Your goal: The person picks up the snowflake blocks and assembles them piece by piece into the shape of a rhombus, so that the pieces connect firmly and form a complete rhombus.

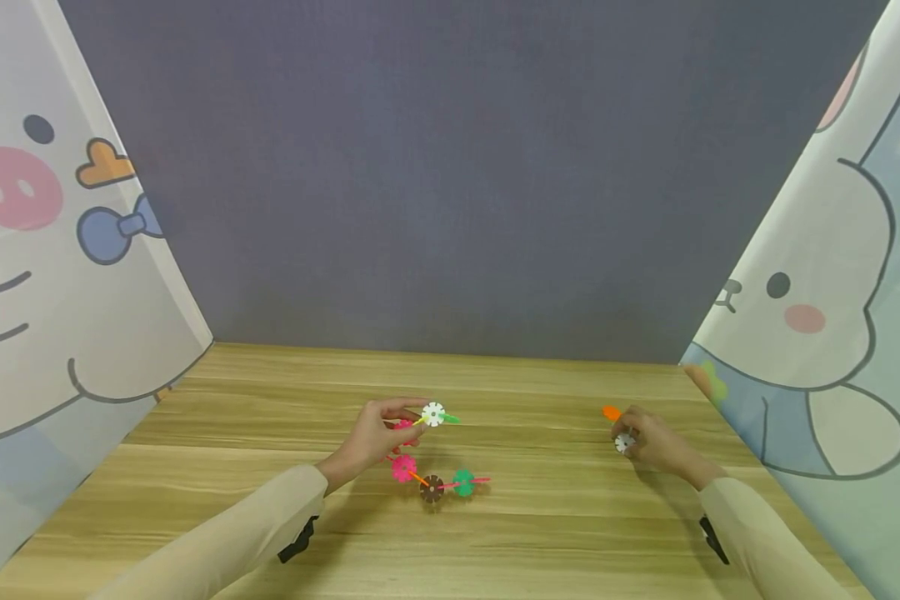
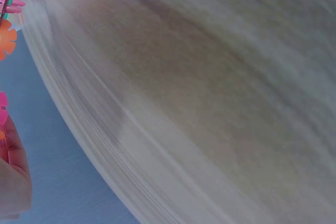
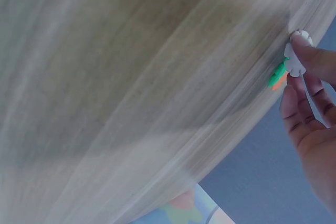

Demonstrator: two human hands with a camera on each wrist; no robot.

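My left hand (image 1: 378, 437) grips a chain of interlocking snowflake discs near its upper end. A white disc (image 1: 433, 413) with a green disc (image 1: 448, 418) seen edge-on sticks out past the fingertips. Below the hand the chain runs through a pink disc (image 1: 403, 468), a brown disc (image 1: 432, 489) and a teal-green disc (image 1: 463, 482). In the left wrist view an orange disc (image 2: 7, 39) of the chain shows at the frame's edge. Off to the right, my right hand (image 1: 648, 437) pinches a white snowflake disc (image 3: 295, 59) between thumb and fingers. Just past it are a green disc (image 3: 277, 74) and an orange disc (image 1: 611, 412).
Both hands are over a wood-grain table (image 1: 270, 433). A dark grey panel (image 1: 450, 183) stands along its far edge. Side panels with cartoon animals, a pig-nosed one (image 1: 15, 333) and a rabbit (image 1: 817, 250), flank the table left and right.
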